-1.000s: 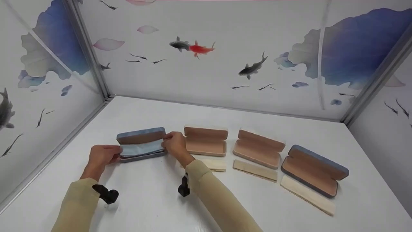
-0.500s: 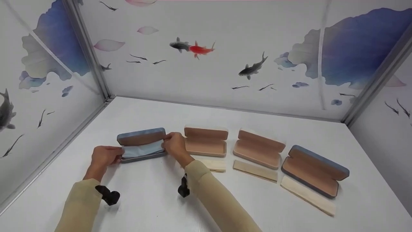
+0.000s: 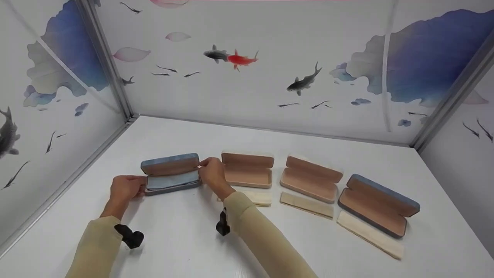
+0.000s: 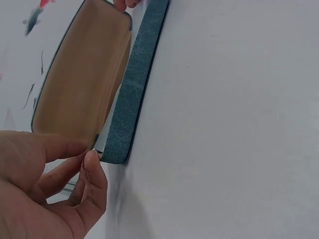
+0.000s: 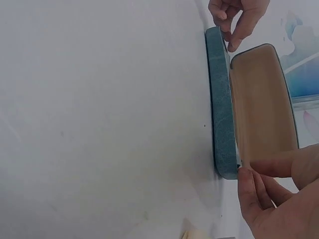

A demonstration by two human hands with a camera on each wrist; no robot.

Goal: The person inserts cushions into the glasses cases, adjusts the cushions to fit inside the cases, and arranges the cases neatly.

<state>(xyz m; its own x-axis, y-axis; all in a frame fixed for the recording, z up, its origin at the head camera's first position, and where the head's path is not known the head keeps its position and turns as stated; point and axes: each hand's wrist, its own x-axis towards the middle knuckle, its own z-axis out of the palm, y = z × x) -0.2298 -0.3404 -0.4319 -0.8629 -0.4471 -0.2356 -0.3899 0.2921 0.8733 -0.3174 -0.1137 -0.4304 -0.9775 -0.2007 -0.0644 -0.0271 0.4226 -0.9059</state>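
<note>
The left hand [image 3: 124,188] is at the left end of the open blue glasses case [image 3: 173,189], fingertips drawn together; whether they pinch an edge cannot be told. The folded light-blue cloth [image 3: 173,180] lies lengthwise in the case base. The right hand [image 3: 212,172] is at the opposite end, thumb and index finger close together, grip likewise indeterminate. Next: an open cream glasses case [image 3: 247,177], with a cream cloth [image 3: 261,198] in front; a light-edged glasses case [image 3: 308,185], with a tan cloth [image 3: 307,205]; a slate-blue glasses case [image 3: 372,210], with an ivory cloth [image 3: 370,234].
</note>
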